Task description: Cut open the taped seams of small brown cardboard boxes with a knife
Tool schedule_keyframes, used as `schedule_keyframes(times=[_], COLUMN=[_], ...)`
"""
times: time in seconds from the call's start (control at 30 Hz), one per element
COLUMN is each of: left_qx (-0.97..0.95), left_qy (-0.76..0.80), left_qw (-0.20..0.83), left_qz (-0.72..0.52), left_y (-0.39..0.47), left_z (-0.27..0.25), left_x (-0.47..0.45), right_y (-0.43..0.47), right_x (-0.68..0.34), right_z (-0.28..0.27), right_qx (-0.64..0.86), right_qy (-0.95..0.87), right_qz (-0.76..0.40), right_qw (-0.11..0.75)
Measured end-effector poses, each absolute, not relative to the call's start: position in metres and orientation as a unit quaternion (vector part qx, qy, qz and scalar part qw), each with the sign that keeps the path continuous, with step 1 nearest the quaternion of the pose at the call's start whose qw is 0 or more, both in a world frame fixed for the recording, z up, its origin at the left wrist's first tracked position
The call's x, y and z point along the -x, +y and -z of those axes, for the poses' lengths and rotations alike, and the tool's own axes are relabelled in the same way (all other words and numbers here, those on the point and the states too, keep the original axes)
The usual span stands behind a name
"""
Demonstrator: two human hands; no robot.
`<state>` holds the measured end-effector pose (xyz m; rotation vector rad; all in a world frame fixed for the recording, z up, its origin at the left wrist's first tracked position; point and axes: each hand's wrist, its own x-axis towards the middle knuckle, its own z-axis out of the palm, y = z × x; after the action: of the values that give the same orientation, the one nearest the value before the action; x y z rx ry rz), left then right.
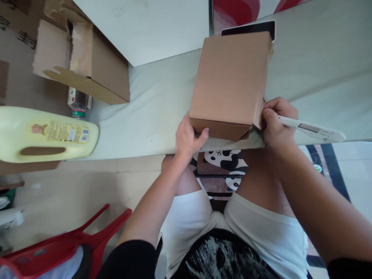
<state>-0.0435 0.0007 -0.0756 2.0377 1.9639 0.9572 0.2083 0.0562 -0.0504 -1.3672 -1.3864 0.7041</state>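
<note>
A brown cardboard box (229, 77) lies on the pale cloth-covered table near its front edge. My left hand (188, 137) grips the box's near left corner, thumb on the front side and fingers around the left side. At the box's right side, my right hand (277, 122) is closed around a white utility knife (315, 129), whose handle sticks out to the right. The knife's front end is hidden by my fingers and the box edge. A flap at the near right corner stands slightly loose.
Behind the box lies a dark-screened device with a white rim (248, 29). A white panel (154, 27) stands at the back. On the left are an opened carton (107, 66), a small bottle (79, 104) and a large yellow jug (49, 133). A red chair (95, 240) stands at lower left.
</note>
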Motion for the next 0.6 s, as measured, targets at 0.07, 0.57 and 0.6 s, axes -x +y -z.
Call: schedule_keyframes(times=[0.07, 0.57, 0.6], left_qx=[-0.682, -0.676, -0.675], left_qy=[0.655, 0.655, 0.655], left_qw=[0.079, 0.103, 0.104], left_qz=[-0.315, -0.323, -0.323], left_y=[0.0008, -0.0008, -0.0008], left_z=[0.0743, 0.0730, 0.0727], left_x=[0.0434, 0.0438, 0.0437], right_y=[0.0561, 0.0571, 0.0574], right_x=[-0.2076, -0.2070, -0.2072], right_z=[0.0493, 0.0500, 0.0507], right_qx=[0.572, 0.582, 0.581], right_qy=[-0.576, -0.568, -0.568], right_qz=[-0.290, -0.280, -0.282], right_qw=[0.507, 0.510, 0.510])
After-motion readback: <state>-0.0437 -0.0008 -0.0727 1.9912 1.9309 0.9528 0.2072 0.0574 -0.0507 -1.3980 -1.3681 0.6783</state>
